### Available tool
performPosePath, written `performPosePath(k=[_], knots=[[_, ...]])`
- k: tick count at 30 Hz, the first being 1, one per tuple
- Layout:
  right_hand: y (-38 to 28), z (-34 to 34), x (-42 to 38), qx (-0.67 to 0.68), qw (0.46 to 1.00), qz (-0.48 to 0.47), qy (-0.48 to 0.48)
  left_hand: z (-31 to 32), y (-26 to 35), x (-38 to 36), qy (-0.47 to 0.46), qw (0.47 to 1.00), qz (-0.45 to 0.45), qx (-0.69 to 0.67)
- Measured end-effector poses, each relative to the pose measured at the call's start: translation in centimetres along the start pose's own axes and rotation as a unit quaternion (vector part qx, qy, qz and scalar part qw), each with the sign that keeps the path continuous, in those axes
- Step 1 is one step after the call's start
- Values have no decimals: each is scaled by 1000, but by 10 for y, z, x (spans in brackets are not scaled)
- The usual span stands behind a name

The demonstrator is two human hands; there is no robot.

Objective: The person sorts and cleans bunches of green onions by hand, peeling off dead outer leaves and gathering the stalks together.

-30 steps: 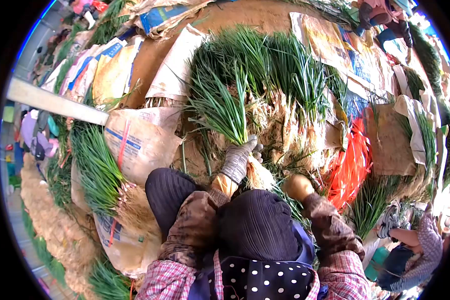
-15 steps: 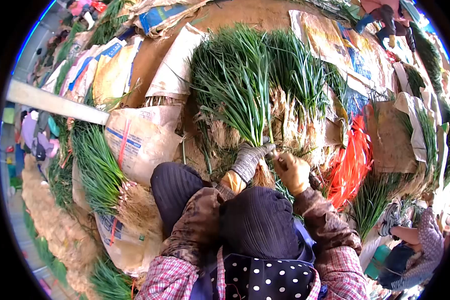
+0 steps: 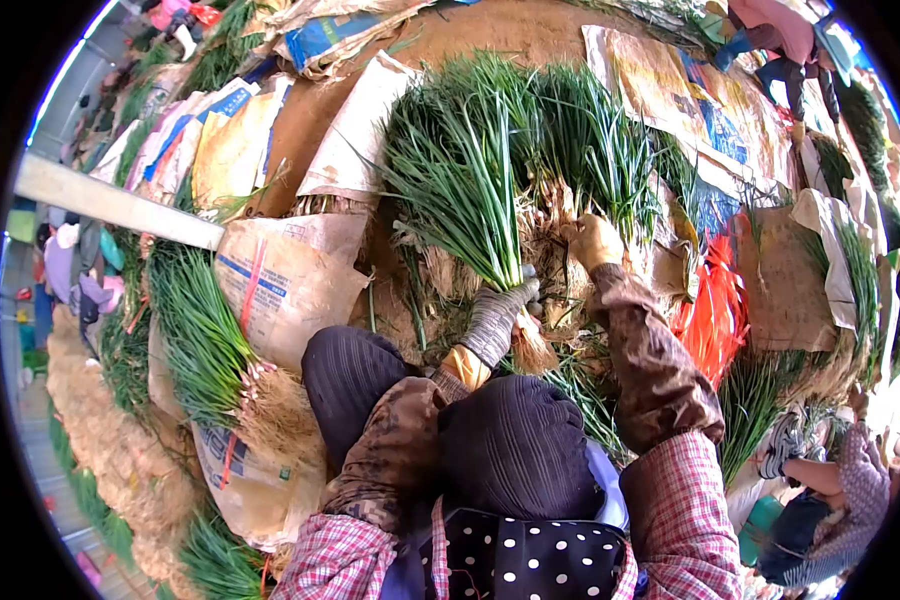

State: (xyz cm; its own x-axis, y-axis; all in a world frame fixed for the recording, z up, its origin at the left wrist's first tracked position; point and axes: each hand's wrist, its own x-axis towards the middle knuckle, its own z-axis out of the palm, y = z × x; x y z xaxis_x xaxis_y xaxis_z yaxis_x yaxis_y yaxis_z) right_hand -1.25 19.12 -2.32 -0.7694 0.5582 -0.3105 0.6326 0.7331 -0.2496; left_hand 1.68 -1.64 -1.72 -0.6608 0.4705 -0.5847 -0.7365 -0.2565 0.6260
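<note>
My left hand (image 3: 497,318), in a grey glove, is closed round the lower stems of a bunch of long green plants (image 3: 470,190). The bunch's pale roots hang below the fist, and its leaves fan out upward. My right hand (image 3: 596,243), in a tan glove, reaches to the root ends of a pile of the same plants (image 3: 600,150) lying ahead. Its fingers touch the stems there, and whether they grip any is hidden.
A tied bundle (image 3: 205,340) lies on sacks (image 3: 295,275) at the left. Red plastic strips (image 3: 715,310) hang at the right. A pale bar (image 3: 120,203) crosses the left side. Other people sit or stand at the right edge (image 3: 830,510) and far left (image 3: 65,265).
My right hand has moved up and away from my left hand to the pile's root ends. My left hand still holds the bunch, slightly lower.
</note>
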Motion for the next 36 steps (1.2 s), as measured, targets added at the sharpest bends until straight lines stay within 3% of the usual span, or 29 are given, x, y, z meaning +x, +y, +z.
performPosePath(k=[5, 6, 7, 8, 10, 11, 13, 15, 17, 19, 20, 21, 23, 26, 28, 30, 33, 34, 35, 36], knots=[[5, 3, 1, 43, 999, 0, 22, 1, 7, 3, 50, 996, -25, 71], [12, 10, -19, 99, 989, -101, 54, 0, 7, 7, 65, 993, -23, 93], [2, -10, -60, 193, 970, -139, 50, -2, 4, 9, 81, 990, -22, 117], [26, 32, -64, 258, 943, -190, 92, -9, 0, 9, 45, 996, -27, 79], [13, 15, -123, 216, 946, -219, 99, -11, 0, 9, -9, 997, -10, 81], [16, 18, -142, 211, 957, -196, 27, -13, -3, 10, -38, 997, 9, 68], [17, 21, -173, 273, 919, -282, 33, -11, -1, 7, -31, 997, 7, 76], [25, 31, -179, 352, 903, -224, -102, -12, -8, 10, -13, 996, 10, 87], [32, 28, -167, 435, 861, -170, -201, -9, -5, 6, 5, 997, -19, 70], [39, 39, -136, 551, 784, -209, -193, -6, 1, -1, 9, 998, -29, 59], [28, 32, -125, 592, 763, -93, -241, -4, 3, -6, 4, 998, -27, 56], [11, 27, -117, 644, 735, 20, -211, -2, 4, -9, -3, 998, -23, 54], [12, 55, -80, 723, 633, 123, -249, -6, -5, 1, -18, 997, -29, 74], [1, 44, -68, 756, 540, 26, -367, -3, 2, -8, -70, 997, 3, 45], [-10, 64, -67, 758, 590, 79, -267, -6, 2, -7, -84, 995, -21, 57], [-14, 64, -72, 787, 558, 89, -248, -12, -4, -4, -95, 988, -11, 124], [0, 76, -82, 663, 715, 144, -168, 7, 14, -23, 15, 953, 25, 302], [9, 86, -86, 526, 831, 59, -172, 6, 9, -21, 68, 932, 25, 354], [20, 99, -89, 368, 914, -29, -170, 6, 10, -21, 100, 921, -2, 376], [33, 113, -91, 195, 961, -115, -160, 1, 4, -14, 100, 926, 17, 364]])
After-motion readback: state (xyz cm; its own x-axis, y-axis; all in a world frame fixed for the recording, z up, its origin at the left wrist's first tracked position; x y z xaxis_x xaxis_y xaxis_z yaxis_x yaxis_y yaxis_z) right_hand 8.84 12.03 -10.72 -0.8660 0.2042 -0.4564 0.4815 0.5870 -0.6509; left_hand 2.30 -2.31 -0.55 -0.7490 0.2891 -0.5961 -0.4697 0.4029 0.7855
